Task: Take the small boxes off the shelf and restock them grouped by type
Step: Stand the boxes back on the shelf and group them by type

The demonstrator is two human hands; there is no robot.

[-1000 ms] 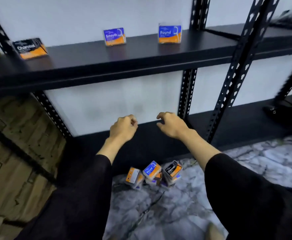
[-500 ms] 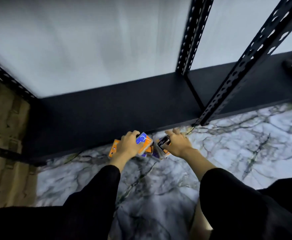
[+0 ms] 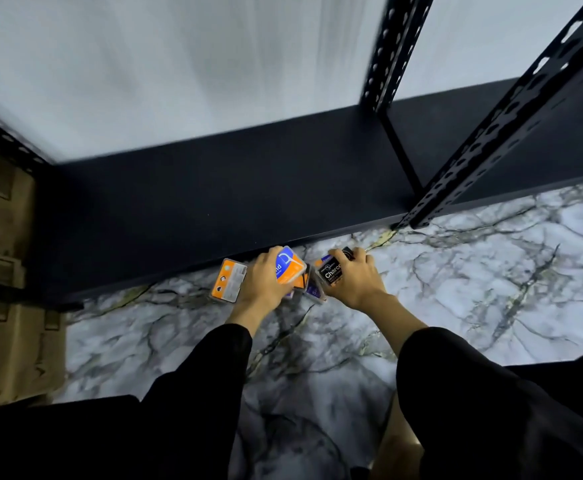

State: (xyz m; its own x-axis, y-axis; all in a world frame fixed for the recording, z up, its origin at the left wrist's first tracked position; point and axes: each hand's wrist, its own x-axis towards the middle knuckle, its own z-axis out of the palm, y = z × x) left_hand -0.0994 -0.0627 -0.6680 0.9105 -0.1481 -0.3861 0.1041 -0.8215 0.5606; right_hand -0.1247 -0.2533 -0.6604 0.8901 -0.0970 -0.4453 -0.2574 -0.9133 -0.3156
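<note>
So both hands are down at the pile of small boxes on the marble floor, right at the near edge of the bottom shelf; makes sense they're dumped there, since the floor works as a staging spot where you can see every label at once before sorting by type; the left hand is wrapped around a blue-and-orange box, fingers over its far edge and the printed face tipped up, which I'd guess is so the label can be read while it comes up; the right hand is clamped on a black box that reads "Charco…", so pretty clearly the charcoal kind, thumb on the near side and fingers curled over the far side; one type per hand looks deliberate to me, that way each goes straight to its own group with no shuffling; between the two hands a purple-faced box is wedged on edge, touching the black one, and I can't tell if either hand has any hold on it; just left of the left hand an orange box lies back-side up on the floor, nobody touching it; the bottom shelf in front has nothing on the part that shows, and the upright posts stand to the right; the far wall is smeared with blur; I'd say the restocking half is underway with several boxes left to lift.
</note>
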